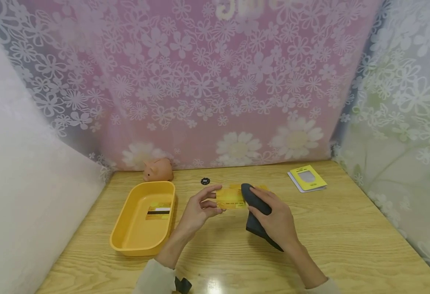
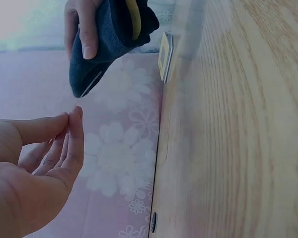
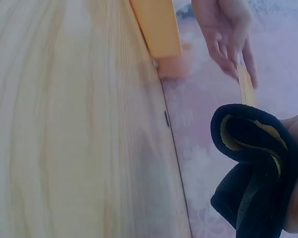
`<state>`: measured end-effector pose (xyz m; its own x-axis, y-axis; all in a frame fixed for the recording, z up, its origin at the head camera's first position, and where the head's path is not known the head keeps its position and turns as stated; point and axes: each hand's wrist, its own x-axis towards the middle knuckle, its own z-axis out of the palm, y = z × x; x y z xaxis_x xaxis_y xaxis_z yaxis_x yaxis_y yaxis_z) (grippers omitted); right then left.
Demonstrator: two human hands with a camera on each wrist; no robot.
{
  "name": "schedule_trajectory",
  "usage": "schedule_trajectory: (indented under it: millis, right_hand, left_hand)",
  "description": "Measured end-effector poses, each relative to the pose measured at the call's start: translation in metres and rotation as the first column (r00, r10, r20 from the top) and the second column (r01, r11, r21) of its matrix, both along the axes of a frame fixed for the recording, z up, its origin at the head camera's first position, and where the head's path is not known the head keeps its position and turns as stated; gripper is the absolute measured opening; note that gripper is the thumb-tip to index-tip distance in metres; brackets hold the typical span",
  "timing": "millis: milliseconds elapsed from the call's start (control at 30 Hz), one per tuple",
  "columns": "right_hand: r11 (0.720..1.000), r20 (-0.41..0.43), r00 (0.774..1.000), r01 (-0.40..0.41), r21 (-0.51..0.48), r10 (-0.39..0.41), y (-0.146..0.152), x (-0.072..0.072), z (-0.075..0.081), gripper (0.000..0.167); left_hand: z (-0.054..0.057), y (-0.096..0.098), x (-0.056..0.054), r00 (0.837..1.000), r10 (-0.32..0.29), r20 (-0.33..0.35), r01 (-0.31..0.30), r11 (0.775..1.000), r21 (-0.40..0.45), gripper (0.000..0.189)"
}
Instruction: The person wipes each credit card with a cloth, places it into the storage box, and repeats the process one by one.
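Note:
My left hand (image 1: 195, 210) pinches the left end of a yellow bank card (image 1: 229, 199) between thumb and fingertips, holding it up in front of me. In my right hand (image 1: 279, 220) is a dark blue-grey cloth (image 1: 256, 204) with a yellow inner side. Folded over, the cloth (image 3: 260, 148) covers the card's right end, and my right thumb and fingers grip it from both sides. Edge-on in the left wrist view, the card's thin edge reaches into the cloth fold (image 2: 97, 49). A further yellow strip (image 1: 263, 187) shows behind the cloth in the head view.
On the left stands a yellow tray (image 1: 126, 228) with another yellow card (image 1: 158, 212) in it, black stripe up. Behind it is a pink piggy bank (image 1: 158, 169). A black chip (image 1: 205, 181) lies at the back, and a yellow packet (image 1: 313, 176) at back right before the curtain.

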<state>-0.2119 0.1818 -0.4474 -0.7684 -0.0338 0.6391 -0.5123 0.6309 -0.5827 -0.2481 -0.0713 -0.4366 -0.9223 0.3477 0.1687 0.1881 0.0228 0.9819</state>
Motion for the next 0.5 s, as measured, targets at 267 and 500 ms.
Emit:
schedule_trajectory:
  millis: [267, 500]
  right_hand:
    - [0.999, 0.024, 0.999, 0.026, -0.024, -0.025, 0.015, 0.002, 0.001, 0.059]
    - [0.996, -0.002, 0.997, -0.082, -0.036, 0.082, 0.001, 0.008, 0.008, 0.061]
  left_hand:
    - [-0.001, 0.000, 0.001, 1.000, 0.014, 0.018, -0.015, 1.000, 0.016, 0.064]
    - [0.001, 0.004, 0.002, 1.000, 0.001, 0.015, -0.002, 0.999, 0.033, 0.062]
